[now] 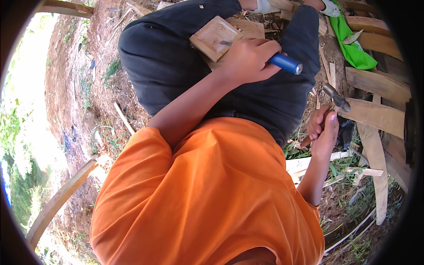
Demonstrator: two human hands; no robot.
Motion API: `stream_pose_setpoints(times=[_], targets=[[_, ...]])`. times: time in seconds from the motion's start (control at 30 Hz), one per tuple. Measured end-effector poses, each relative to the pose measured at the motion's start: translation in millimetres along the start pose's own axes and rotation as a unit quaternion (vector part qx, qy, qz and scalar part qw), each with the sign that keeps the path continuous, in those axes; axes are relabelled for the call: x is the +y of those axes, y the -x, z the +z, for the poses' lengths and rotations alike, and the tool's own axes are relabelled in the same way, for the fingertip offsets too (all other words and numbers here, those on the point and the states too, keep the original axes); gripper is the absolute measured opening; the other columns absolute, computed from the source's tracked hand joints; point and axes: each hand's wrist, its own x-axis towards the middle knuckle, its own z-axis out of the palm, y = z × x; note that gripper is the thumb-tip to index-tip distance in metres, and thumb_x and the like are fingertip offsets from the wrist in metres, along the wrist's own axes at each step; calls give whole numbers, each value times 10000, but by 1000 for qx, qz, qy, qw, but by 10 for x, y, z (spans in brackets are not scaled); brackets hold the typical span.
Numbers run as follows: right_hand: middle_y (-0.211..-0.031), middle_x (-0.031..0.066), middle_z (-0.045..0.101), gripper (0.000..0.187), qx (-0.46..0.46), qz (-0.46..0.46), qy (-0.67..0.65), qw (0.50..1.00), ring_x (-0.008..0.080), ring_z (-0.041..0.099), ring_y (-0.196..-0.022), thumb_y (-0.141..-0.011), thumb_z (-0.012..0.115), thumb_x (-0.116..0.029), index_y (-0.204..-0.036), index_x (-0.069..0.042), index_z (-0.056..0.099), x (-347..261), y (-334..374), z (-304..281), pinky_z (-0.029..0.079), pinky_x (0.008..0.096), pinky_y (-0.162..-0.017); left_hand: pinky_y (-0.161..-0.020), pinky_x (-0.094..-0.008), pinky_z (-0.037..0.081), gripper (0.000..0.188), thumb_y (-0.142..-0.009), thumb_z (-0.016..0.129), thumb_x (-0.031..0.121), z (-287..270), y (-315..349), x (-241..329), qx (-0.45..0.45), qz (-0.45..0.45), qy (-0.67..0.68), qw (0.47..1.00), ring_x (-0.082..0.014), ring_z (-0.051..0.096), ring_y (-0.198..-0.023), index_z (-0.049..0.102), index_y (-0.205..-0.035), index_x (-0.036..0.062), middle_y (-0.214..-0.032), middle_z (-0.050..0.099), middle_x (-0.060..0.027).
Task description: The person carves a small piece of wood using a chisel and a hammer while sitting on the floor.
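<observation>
My left hand (252,61) is closed around a chisel with a blue handle (285,63), its butt end turned to the right. The chisel's metal blade reaches over a square wooden block (207,33) with a shallow recess in its face. Whether the edge touches the wood I cannot tell. The block rests tilted between my legs, against a flat board (251,28). Out to the right, my right hand (324,128) grips a hammer (336,97) by its wooden handle. The hammer's metal head stands above my fingers, apart from the chisel.
Curved wooden planks (375,112) line the right side, with a bright green plastic bag (353,42) among them. Pale wood offcuts (304,165) and grass lie below my right hand. Wood scraps litter the earth around my legs. A long beam (62,201) slants at the lower left.
</observation>
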Motion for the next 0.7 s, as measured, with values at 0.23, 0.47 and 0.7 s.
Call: stream_pose_setpoints(times=[0.23, 0.47, 0.7], targets=[[-607, -39, 312, 493, -36, -171, -92, 980, 79, 269, -481, -1063, 462, -545, -805, -129, 407, -82, 26, 115, 246, 245, -441, -591, -419, 551, 229, -769, 772, 229, -27, -28, -39, -32, -5, 6, 999, -303, 679, -639, 643, -920, 114, -723, 668, -81], [-633, -10, 421, 438, -91, -53, -63, 992, 83, 359, -497, -1063, 513, -470, -838, -96, 473, 108, -42, 333, 279, 227, -472, -616, -400, 553, 197, -761, 786, 185, -20, 12, -61, -40, -7, -15, 999, -291, 687, -681, 697, -927, 126, -755, 682, -60], [-644, -35, 361, 469, -81, 3, -41, 996, 85, 322, -498, -1044, 510, -541, -847, -116, 493, 141, -99, 428, 294, 253, -437, -618, -391, 554, 199, -751, 789, 203, 52, 68, -112, -79, 18, -31, 996, -273, 690, -671, 701, -918, 138, -742, 684, -46]])
